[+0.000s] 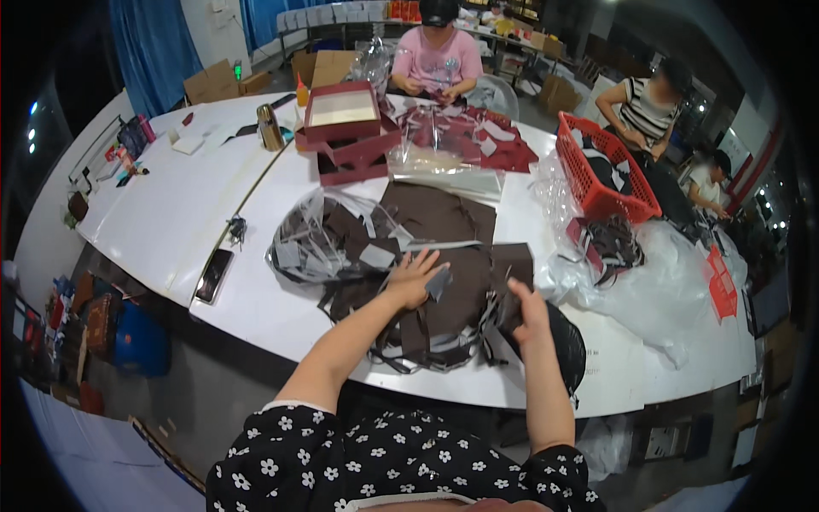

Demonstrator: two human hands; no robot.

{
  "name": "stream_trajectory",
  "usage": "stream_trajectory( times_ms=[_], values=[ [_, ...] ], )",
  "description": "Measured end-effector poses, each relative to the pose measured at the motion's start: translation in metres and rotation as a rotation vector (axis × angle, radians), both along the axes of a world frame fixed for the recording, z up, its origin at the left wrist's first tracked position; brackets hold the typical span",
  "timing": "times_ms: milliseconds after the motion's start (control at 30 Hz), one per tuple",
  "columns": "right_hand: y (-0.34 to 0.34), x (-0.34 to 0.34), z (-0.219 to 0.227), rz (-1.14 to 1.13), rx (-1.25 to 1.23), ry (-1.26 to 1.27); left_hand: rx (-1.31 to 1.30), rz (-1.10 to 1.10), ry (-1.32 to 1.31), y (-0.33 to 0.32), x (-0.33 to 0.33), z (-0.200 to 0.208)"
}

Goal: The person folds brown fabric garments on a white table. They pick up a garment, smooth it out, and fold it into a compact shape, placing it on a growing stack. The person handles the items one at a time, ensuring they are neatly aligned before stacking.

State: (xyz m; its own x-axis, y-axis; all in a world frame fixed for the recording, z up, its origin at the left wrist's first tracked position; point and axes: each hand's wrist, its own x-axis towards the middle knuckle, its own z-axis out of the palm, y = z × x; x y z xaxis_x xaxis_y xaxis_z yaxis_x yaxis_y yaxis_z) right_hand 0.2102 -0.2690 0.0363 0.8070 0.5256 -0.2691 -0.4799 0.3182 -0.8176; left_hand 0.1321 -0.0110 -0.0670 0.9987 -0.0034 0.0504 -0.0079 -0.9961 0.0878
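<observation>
A heap of dark brown cut fabric pieces (pixel 465 266) with trailing straps lies in front of me on the white table. My left hand (pixel 412 280) rests flat on it, fingers spread. Beside its thumb is a small grey patch (pixel 438 284). At the right edge of the heap, my right hand (pixel 531 312) is closed on a brown fabric piece (pixel 513 258); some of its fingers are hidden. A clear plastic bag (pixel 294 236) with brown pieces and light grey tags sits left of my left hand. Something black (pixel 567 350) lies right of my right wrist.
Maroon boxes (pixel 343 111) are stacked at the back, near a gold thermos (pixel 270 128). Maroon fabric (pixel 508 147) lies beside them. A red plastic basket (pixel 601 175) and clear plastic sheeting (pixel 657 290) occupy the right. A phone (pixel 214 276) lies at the left table edge. Several people work beyond.
</observation>
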Motion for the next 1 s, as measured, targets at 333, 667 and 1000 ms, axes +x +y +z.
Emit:
stream_trajectory(
  times_ms=[333,667,1000],
  values=[
    [0.018,-0.008,0.016,0.36,0.009,-0.219,-2.105,0.13,-0.011,-0.054,-0.023,0.102],
    [0.052,-0.052,-0.024,0.208,-0.355,-0.688,-2.155,0.46,-0.214,-0.06,-0.022,0.075],
    [0.043,-0.059,-0.029,-0.048,-0.549,-1.02,-2.425,0.488,-0.222,-0.077,0.003,0.059]
  ],
)
